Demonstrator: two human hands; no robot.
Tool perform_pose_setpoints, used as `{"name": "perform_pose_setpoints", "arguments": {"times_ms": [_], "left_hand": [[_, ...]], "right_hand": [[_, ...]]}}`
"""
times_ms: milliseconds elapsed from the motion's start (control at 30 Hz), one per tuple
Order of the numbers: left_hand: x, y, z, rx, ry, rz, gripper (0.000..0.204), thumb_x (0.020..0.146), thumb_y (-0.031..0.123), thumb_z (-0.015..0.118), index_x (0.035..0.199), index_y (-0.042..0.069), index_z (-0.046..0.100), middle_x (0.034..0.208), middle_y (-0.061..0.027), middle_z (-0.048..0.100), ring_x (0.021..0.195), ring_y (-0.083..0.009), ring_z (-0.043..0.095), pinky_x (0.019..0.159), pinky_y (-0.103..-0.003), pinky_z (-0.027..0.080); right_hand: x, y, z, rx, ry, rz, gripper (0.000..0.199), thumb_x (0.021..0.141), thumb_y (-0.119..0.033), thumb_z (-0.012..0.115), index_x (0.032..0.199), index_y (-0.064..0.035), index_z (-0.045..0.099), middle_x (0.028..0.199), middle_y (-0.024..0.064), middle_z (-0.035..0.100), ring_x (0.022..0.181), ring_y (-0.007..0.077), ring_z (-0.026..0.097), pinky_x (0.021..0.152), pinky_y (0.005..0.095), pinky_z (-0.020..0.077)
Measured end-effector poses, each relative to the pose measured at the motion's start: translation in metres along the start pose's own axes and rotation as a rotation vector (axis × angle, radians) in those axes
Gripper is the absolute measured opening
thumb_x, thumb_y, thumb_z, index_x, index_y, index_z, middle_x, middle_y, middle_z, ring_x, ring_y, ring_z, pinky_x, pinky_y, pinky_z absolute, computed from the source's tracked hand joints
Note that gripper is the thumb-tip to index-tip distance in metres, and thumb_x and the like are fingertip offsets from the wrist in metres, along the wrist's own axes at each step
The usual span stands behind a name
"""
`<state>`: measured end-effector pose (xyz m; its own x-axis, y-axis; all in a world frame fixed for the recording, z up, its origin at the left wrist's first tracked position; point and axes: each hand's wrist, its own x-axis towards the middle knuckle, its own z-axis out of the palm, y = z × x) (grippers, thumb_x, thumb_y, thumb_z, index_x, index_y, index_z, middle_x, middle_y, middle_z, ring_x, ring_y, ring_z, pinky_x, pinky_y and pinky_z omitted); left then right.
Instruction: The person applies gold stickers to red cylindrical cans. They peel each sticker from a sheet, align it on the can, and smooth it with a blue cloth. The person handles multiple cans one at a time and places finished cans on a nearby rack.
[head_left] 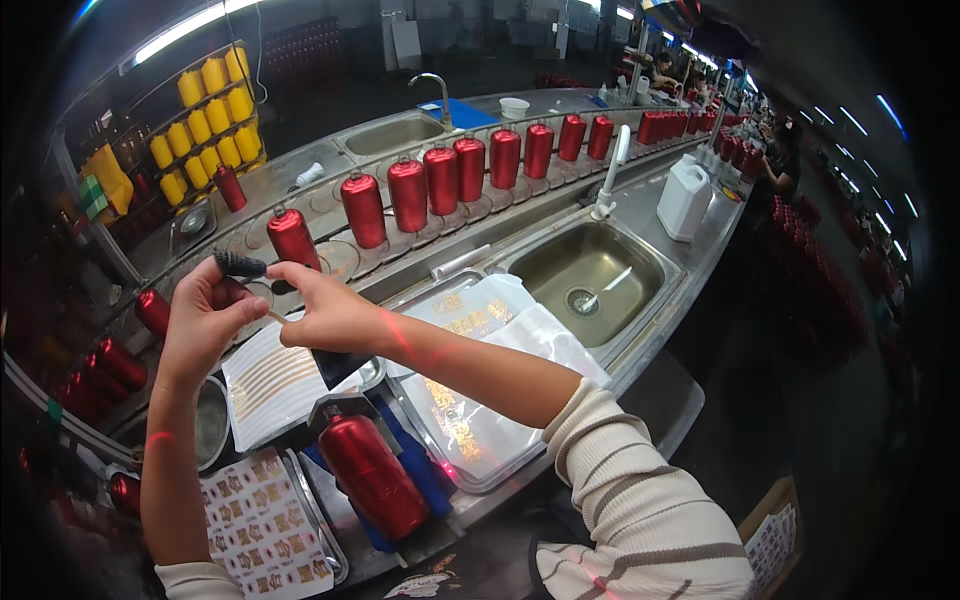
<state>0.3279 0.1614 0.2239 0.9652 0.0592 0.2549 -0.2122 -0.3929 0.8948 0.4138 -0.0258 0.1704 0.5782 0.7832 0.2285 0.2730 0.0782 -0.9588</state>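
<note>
In front of me my left hand point(205, 315) and my right hand point(325, 310) are raised close together, fingers pinched. A thin pale strip point(276, 317) spans the gap between them, its ends hidden in the fingers. Black ribbed covers point(240, 264) sit on fingertips. Below the hands lies a white sheet point(265, 385) printed with several curved gold-brown strips. Nearer me, a shiny red metal bottle point(372, 475) lies tilted on a blue cloth point(385, 405), its neck toward the hands. Neither hand touches it.
Red bottles point(408, 195) stand in a row on a conveyor beyond my hands. A tray point(480, 480) with wet gold decals lies right of centre, beside a steel sink point(590, 280). A decal sheet point(265, 525) lies near left. A white jug point(685, 200) stands right; co-workers sit farther off.
</note>
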Motion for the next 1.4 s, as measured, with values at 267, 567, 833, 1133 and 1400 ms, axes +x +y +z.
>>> {"name": "perform_pose_setpoints", "arguments": {"times_ms": [267, 567, 833, 1133, 1400], "left_hand": [[-0.044, 0.03, 0.048, -0.162, 0.119, -0.037, 0.037, 0.08, 0.005, 0.082, 0.112, 0.004, 0.065, 0.079, 0.0016, 0.067, 0.064, -0.0012, 0.055, 0.053, -0.017, 0.038], [-0.153, 0.002, 0.14, -0.291, 0.235, -0.157, 0.027, 0.09, -0.002, 0.07, 0.113, 0.001, 0.059, 0.091, -0.0022, 0.068, 0.084, -0.0069, 0.064, 0.076, -0.022, 0.052], [-0.287, -0.037, 0.2, -0.117, 0.451, -0.322, 0.03, 0.085, -0.002, 0.073, 0.114, 0.003, 0.064, 0.081, 0.003, 0.068, 0.059, 0.0026, 0.046, 0.051, -0.016, 0.032], [-0.298, -0.05, 0.202, -0.148, 0.549, -0.299, 0.031, 0.086, -0.001, 0.073, 0.115, 0.002, 0.062, 0.079, 0.0041, 0.066, 0.059, 0.0027, 0.045, 0.051, -0.016, 0.031], [-0.29, -0.063, 0.202, -0.112, 0.612, -0.249, 0.033, 0.088, -0.001, 0.071, 0.119, 0.003, 0.061, 0.08, 0.0046, 0.062, 0.059, 0.0026, 0.042, 0.051, -0.016, 0.031]], "right_hand": [[-0.065, -0.014, -0.04, 0.336, -0.359, 0.18, 0.022, 0.088, -0.021, 0.071, 0.099, -0.0019, 0.066, 0.087, 0.0017, 0.067, 0.059, 0.0015, 0.051, 0.053, 0.0176, 0.0392], [-0.168, 0.009, -0.019, -0.089, -0.011, 0.113, 0.022, 0.095, -0.022, 0.066, 0.088, -0.0011, 0.071, 0.07, -0.0033, 0.061, 0.06, 0.0005, 0.047, 0.053, 0.0181, 0.0339], [-0.254, 0.05, 0.053, -0.002, -0.023, 0.388, 0.01, 0.082, -0.009, 0.078, 0.085, -0.0019, 0.072, 0.084, -0.004, 0.05, 0.059, -0.0019, 0.038, 0.053, 0.018, 0.0256], [-0.265, 0.054, 0.079, 0.015, 0.08, 0.408, 0.011, 0.085, -0.01, 0.077, 0.084, -0.0021, 0.07, 0.084, -0.0045, 0.049, 0.06, -0.0025, 0.04, 0.054, 0.017, 0.029], [-0.259, 0.064, 0.086, -0.023, 0.15, 0.399, 0.013, 0.087, -0.01, 0.075, 0.082, -0.002, 0.066, 0.083, -0.0039, 0.053, 0.065, -0.0007, 0.05, 0.06, 0.0146, 0.0357]]}}
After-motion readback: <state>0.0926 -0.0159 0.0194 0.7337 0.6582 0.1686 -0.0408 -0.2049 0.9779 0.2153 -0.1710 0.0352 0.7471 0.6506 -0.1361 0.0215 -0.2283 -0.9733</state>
